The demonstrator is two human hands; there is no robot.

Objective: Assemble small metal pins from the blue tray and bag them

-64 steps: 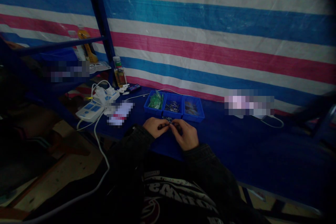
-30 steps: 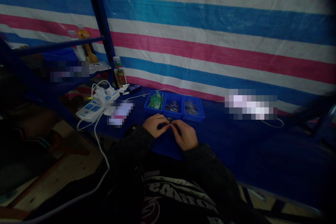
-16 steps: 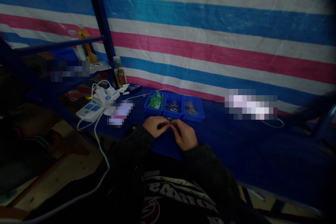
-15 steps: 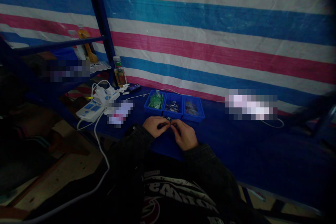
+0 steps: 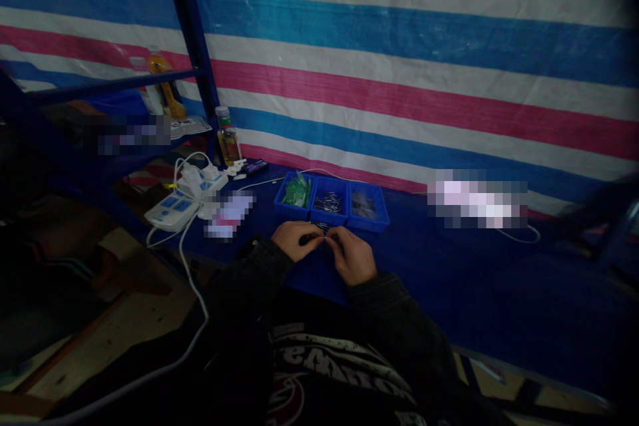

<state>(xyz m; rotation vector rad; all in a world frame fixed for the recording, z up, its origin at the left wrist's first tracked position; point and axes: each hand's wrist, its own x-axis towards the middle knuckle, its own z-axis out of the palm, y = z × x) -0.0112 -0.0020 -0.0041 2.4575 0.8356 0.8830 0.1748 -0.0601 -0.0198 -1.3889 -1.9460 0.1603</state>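
My left hand point(image 5: 298, 240) and my right hand point(image 5: 352, 255) meet fingertip to fingertip just above the blue tabletop. Both are closed in a pinch, and a tiny item between the fingertips is too small and dark to name. Just beyond my fingers lie several dark, thin screws point(image 5: 319, 225). Three joined blue bins stand behind them: the left bin point(image 5: 291, 212) holds green plastic bags point(image 5: 298, 191), the middle bin point(image 5: 328, 218) holds metal screws point(image 5: 328, 202), and the right bin point(image 5: 369, 221) holds small greyish-brown pieces point(image 5: 363, 204) that I cannot identify.
Left of the bins are a blurred-out phone-like object point(image 5: 229, 215), a white power strip point(image 5: 172, 210) with cables, and a bottle point(image 5: 229, 144). A blue metal frame point(image 5: 192, 40) rises at left. Striped sheeting point(image 5: 399, 86) hangs behind. A blurred bright object point(image 5: 476, 200) lies right.
My fingertips have shifted very slightly where they meet, with both hands still pinched together. The bins and other things have stayed in place.
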